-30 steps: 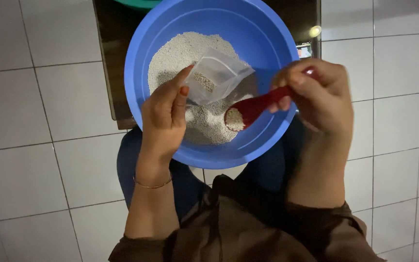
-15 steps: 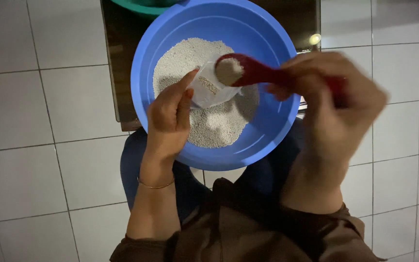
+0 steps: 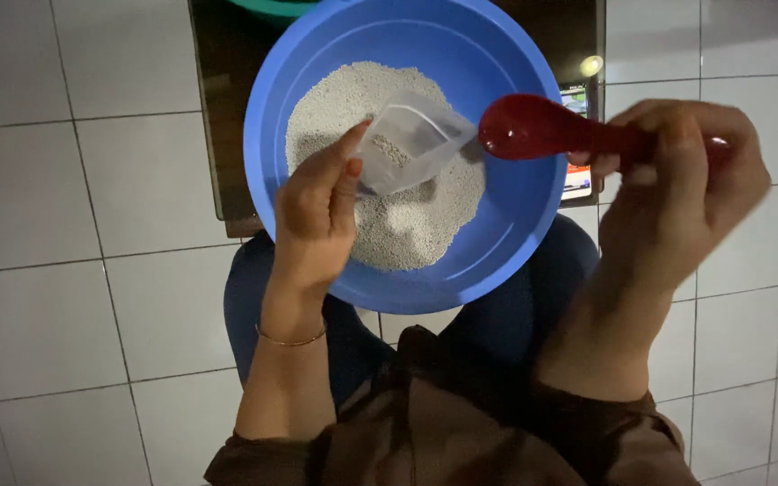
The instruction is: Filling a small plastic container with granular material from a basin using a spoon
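Left hand (image 3: 317, 211), mid-frame, pinches a small clear bag (image 3: 410, 144) over the blue basin (image 3: 515, 225); right hand (image 3: 677, 180), raised at right, grips a red spoon (image 3: 542, 129) level beside it.

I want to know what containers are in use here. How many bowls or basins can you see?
2. A large blue basin of white granules sits on the person's lap under both hands. A green one shows only as a rim at the top edge, behind it. Others may be out of frame.

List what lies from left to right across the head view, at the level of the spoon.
White floor tiles → left hand → small clear plastic bag → red spoon → right hand.
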